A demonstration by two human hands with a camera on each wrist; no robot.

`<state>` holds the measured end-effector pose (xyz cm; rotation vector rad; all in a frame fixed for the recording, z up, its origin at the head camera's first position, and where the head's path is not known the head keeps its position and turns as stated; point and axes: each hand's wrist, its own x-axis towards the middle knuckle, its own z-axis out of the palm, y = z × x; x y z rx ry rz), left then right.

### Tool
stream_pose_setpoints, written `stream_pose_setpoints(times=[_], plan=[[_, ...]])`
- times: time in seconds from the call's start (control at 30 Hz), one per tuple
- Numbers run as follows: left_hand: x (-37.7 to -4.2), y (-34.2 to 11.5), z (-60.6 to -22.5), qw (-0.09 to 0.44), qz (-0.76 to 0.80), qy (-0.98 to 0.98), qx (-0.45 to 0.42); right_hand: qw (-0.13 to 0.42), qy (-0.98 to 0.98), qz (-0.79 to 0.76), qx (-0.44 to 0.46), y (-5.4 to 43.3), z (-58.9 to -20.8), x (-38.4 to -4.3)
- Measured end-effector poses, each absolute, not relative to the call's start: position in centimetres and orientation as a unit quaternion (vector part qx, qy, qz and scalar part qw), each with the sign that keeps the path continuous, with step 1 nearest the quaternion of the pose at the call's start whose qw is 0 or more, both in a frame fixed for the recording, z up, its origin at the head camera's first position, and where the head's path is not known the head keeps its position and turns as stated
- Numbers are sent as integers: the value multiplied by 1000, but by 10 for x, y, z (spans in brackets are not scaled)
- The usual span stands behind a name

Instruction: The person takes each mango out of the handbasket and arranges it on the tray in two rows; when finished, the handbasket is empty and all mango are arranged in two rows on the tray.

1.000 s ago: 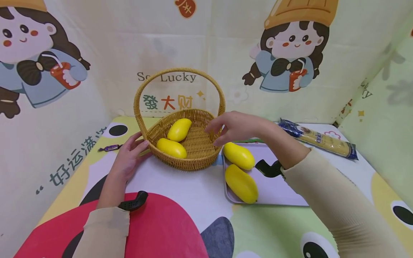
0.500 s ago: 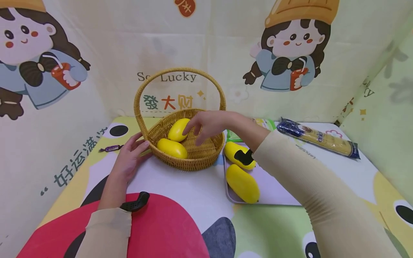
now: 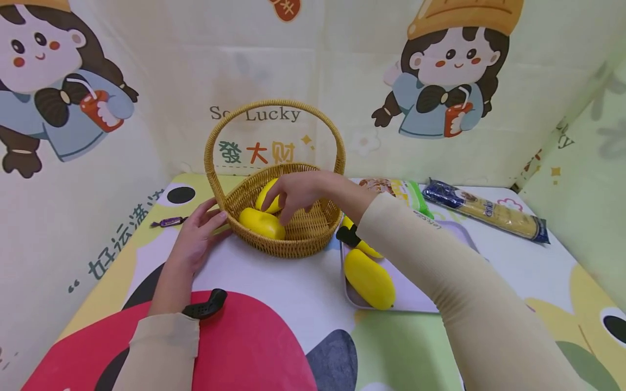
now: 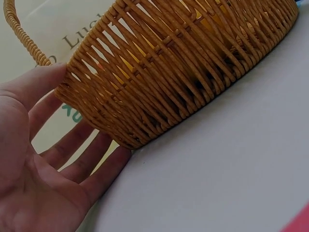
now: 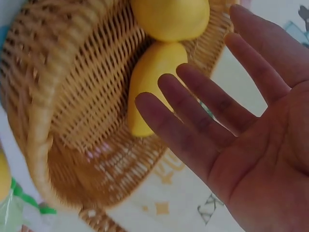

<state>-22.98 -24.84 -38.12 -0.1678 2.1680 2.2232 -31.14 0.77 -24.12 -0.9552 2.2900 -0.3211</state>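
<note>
A wicker basket with a tall arched handle holds two yellow mangoes, a front one and a back one partly covered by fingers. My left hand touches the basket's left side; the left wrist view has its thumb at the rim and its outstretched fingers against the wickerwork. Over the basket hovers my right hand, palm down. In the right wrist view, its fingers are spread near the mangoes and grip nothing.
A pale purple tray right of the basket carries a mango and another mango half hidden by my right forearm. Behind lie a green-edged packet and a pasta pack. A purple-wrapped candy lies left.
My right hand has moved left, from the basket's right rim to above the mangoes inside. My left hand stays at the basket. The mangoes look unmoved.
</note>
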Motion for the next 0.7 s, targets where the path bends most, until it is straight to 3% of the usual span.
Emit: stream_pose_setpoints(times=[0.5, 0.7], plan=[[-229, -248, -382, 22, 720, 691, -55, 346, 867, -102, -343, -15, -257, -303], [-230, -250, -381, 22, 719, 692, -54, 384, 855, -85, -339, -17, -259, -303]])
